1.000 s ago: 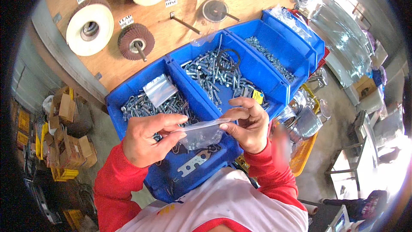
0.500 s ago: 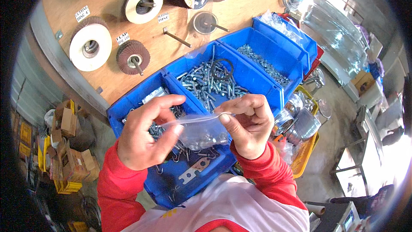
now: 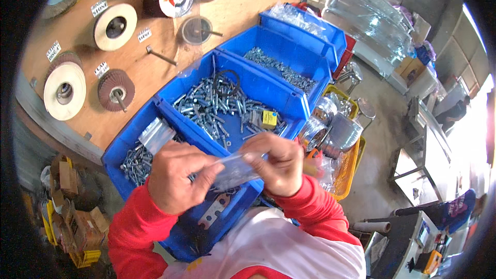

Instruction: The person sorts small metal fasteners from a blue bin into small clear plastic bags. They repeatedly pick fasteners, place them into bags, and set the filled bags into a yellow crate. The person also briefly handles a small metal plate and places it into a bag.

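Note:
In front of my chest is a small clear plastic zip bag point(image 3: 235, 171), stretched between my two hands. My left hand point(image 3: 178, 175) pinches one end of its top edge between thumb and fingers. The other end is gripped by my right hand point(image 3: 279, 163), thumb against curled fingers. Small pieces seem to lie inside the bag, too blurred to name. Below the hands is the nearest blue bin point(image 3: 248, 191), holding hooked bolts point(image 3: 137, 164), a white-topped plastic packet point(image 3: 156, 134) and a notched flat metal plate point(image 3: 214, 210).
A middle blue bin point(image 3: 261, 90) holds bolts point(image 3: 206, 101) and a small yellow box point(image 3: 268, 119). Beyond it, another blue bin point(image 3: 289, 57) holds small hardware. Grinding discs point(image 3: 116, 27) hang on pegs on a wooden board point(image 3: 139, 67). A yellow basket point(image 3: 347, 175) stands right.
My left thumb and fingers, spread beside the bag before, are now closed on its edge. The view has swung, so the bins and board appear further left; the yellow box has come into sight.

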Demonstrator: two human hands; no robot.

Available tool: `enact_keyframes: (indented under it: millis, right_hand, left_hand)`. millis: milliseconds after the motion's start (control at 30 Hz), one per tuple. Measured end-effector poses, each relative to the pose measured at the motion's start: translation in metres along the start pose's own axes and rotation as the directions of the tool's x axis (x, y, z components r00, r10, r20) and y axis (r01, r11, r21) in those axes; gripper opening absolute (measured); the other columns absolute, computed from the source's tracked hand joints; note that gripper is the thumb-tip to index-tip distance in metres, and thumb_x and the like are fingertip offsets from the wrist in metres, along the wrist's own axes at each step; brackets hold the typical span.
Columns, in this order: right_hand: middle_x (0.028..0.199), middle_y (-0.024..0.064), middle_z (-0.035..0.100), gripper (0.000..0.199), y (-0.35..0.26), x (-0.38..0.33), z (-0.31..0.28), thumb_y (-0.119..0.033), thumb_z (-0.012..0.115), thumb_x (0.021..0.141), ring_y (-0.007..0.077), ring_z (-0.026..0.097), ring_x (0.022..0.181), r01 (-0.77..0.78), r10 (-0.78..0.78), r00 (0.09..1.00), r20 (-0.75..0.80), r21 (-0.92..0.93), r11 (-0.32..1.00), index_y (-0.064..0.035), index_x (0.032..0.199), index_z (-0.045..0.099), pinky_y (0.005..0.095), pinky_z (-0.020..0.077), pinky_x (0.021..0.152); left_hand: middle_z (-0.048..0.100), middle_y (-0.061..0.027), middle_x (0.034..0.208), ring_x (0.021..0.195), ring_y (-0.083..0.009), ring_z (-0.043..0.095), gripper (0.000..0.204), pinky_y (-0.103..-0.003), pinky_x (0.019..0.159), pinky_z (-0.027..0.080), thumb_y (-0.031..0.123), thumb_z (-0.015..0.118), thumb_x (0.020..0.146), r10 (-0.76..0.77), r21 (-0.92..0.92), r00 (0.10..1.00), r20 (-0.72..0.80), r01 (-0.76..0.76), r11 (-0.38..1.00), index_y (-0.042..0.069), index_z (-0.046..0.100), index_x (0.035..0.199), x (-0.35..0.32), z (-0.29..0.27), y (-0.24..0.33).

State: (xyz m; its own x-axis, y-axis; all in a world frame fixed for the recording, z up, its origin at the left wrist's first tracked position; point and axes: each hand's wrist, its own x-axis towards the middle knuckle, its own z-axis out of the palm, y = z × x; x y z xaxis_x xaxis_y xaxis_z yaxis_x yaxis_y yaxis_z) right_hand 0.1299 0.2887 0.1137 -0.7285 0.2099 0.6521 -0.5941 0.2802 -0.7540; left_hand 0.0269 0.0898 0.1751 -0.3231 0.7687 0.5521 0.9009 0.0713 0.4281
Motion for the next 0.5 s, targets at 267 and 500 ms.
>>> enact_keyframes:
  millis: [267, 500]
  right_hand:
    - [0.080, 0.0084, 0.072, 0.012, -0.007, -0.016, -0.021, -0.004, 0.075, 0.091, 0.0117, 0.065, 0.070, -0.265, 0.268, 0.956, -0.118, 0.037, 0.964, 0.0026, 0.082, 0.072, 0.0269, 0.0494, 0.064]
    - [0.074, 0.0077, 0.069, 0.009, -0.034, -0.025, -0.043, -0.002, 0.074, 0.087, 0.0099, 0.062, 0.066, -0.307, 0.302, 0.949, -0.092, -0.048, 0.950, 0.0010, 0.079, 0.070, 0.0260, 0.0469, 0.061]
  left_hand:
    - [0.073, -0.0113, 0.077, 0.069, -0.0270, 0.070, 0.015, -0.037, 0.068, 0.048, 0.017, 0.071, 0.091, -0.011, -0.227, 1.000, 0.028, 0.017, 0.974, 0.004, 0.075, 0.083, -0.003, 0.022, -0.024]
    - [0.074, -0.0107, 0.081, 0.076, -0.0269, 0.071, 0.016, -0.037, 0.074, 0.047, 0.017, 0.068, 0.092, 0.036, -0.386, 0.986, 0.162, 0.030, 0.922, 0.004, 0.077, 0.089, 0.009, 0.022, -0.014]
